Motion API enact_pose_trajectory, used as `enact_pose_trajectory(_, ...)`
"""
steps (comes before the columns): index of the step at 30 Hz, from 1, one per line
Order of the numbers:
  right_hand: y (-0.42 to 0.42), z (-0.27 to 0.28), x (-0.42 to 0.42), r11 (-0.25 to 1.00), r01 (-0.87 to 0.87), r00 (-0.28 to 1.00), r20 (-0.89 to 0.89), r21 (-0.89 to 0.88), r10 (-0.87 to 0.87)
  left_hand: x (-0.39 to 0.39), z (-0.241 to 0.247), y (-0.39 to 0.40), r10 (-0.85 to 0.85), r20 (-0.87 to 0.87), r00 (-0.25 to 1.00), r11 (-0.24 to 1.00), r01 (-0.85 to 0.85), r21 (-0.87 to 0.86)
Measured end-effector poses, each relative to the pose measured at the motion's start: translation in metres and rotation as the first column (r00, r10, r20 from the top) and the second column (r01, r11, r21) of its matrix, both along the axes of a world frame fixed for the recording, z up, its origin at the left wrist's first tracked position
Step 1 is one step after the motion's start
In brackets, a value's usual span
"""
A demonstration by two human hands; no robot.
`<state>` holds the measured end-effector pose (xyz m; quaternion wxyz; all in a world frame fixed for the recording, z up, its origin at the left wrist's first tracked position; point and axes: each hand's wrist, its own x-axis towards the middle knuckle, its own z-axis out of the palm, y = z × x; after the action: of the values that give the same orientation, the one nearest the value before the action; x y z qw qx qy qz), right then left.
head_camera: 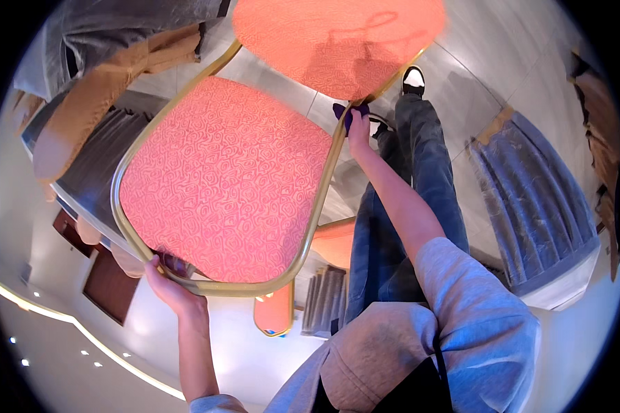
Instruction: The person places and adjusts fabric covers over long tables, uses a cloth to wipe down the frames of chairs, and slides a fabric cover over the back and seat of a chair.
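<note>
A banquet chair stands in front of me, its backrest covered in pink-red swirl-patterned fabric inside a gold metal frame. Beyond the backrest is the orange-looking padded seat, with a shadow across it. My left hand grips the top corner of the frame, fingers partly hidden behind the rail. Low on the right side of the frame, near the seat, my right hand holds a dark purple cloth against the gold tube. The cloth wraps around part of the tube.
Grey pleated table skirts hang from a table on the right and another table on the left. Brown fabric drapes by the left table. Another padded chair shows beyond the frame. My shoe rests on grey floor tiles.
</note>
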<state>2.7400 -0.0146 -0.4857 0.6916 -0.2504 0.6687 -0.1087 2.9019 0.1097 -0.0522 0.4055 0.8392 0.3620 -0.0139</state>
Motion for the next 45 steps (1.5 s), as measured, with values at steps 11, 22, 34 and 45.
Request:
enact_pose_trajectory(11,-0.006,-0.051,-0.027,0.929,-0.332,0.942,-0.001,0.162,0.337,0.008,-0.005,0.008,-0.018,0.000,1.000,1.000,0.018,-0.022)
enact_pose_trajectory(22,0.067,0.232,-0.049,0.778,-0.421,0.907,0.227,0.467,0.355,0.004,-0.001,0.010,-0.167,-0.031,0.986,0.986,0.167,0.019)
enact_pose_trajectory(34,-0.062,-0.010,-0.011,0.926,0.101,0.933,-0.288,-0.363,-0.214,-0.001,-0.001,-0.006,-0.137,-0.119,0.984,0.986,0.147,0.084)
enact_pose_trajectory(45,-0.277,-0.101,0.022,0.694,0.210,0.916,-0.109,-0.688,-0.386,0.007,0.001,0.001,-0.215,-0.178,0.960,0.943,0.251,0.217)
